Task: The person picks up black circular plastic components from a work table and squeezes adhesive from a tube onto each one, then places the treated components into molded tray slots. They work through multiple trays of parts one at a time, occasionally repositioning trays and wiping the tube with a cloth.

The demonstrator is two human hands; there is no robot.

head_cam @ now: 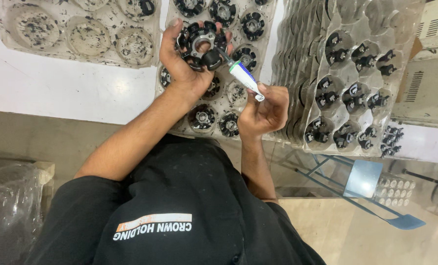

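Here I've got my left hand clamped around a black ring-shaped part, raised over the clear tray of matching pieces. My right hand pinches a small white tube, nozzle touching the part's lower edge.
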